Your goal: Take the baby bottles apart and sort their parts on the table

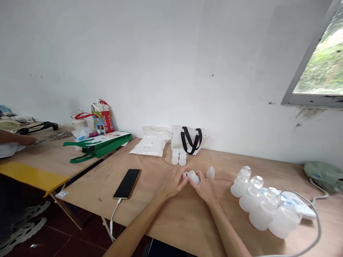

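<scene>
The small white bottle (195, 179) sits over the counter (171, 221), between the hands, its long axis slanting: mouth toward ten o'clock, rounded base toward four. The right hand (204, 188) wraps its fingers around the body; the left hand (175, 184) pinches a small white piece (184, 174) just beside the mouth. From the bottle, a clear ribbed cap (210, 173) stands near at two o'clock, domed end up, and four capped bottles (264, 207) cluster at four o'clock
</scene>
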### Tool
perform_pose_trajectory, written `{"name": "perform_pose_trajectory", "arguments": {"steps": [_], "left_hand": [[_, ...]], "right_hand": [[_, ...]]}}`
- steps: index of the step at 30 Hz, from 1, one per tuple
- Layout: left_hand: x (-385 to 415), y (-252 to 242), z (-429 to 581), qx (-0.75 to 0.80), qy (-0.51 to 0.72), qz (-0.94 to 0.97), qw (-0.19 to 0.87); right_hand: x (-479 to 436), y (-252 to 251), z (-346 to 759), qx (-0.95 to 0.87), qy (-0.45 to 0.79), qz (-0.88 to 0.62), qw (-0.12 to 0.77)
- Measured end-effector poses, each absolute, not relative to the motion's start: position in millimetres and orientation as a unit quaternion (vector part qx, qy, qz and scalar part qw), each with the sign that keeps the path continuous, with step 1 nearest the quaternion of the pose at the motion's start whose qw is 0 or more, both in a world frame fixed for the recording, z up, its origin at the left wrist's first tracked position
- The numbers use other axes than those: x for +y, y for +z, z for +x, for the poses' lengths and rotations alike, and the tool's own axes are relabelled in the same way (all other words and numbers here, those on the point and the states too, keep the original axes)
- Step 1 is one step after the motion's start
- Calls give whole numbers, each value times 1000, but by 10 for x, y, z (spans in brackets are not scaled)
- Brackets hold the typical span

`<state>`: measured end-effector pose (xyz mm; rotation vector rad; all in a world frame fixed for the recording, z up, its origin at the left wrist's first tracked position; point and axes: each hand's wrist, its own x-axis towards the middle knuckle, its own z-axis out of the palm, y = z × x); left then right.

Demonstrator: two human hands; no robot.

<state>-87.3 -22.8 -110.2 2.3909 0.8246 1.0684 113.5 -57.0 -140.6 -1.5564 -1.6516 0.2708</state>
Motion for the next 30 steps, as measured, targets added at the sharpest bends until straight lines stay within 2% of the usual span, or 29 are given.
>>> {"name": "perform_pose_trajectory", "arguments": {"steps": [4, 9, 14, 23, 30], "left_hand": [[-290, -983, -608, 229, 306, 892, 242], [-199, -1083, -509, 366, 332, 830, 257], [-149, -1183, -557, 375, 336, 825, 257], [-180, -1201, -532, 458, 387, 781, 174], [-204, -1287, -530, 423, 355, 828, 95]], "right_hand": [[-556, -1459, 1172, -678, 47, -623, 387], [-532, -1484, 1201, -701, -10, -616, 359], [-511, -1493, 1209, -707, -31, -604, 366], [-460, -1646, 1203, -646, 19, -607, 462], [-334, -1753, 1237, -603, 107, -597, 519]]}}
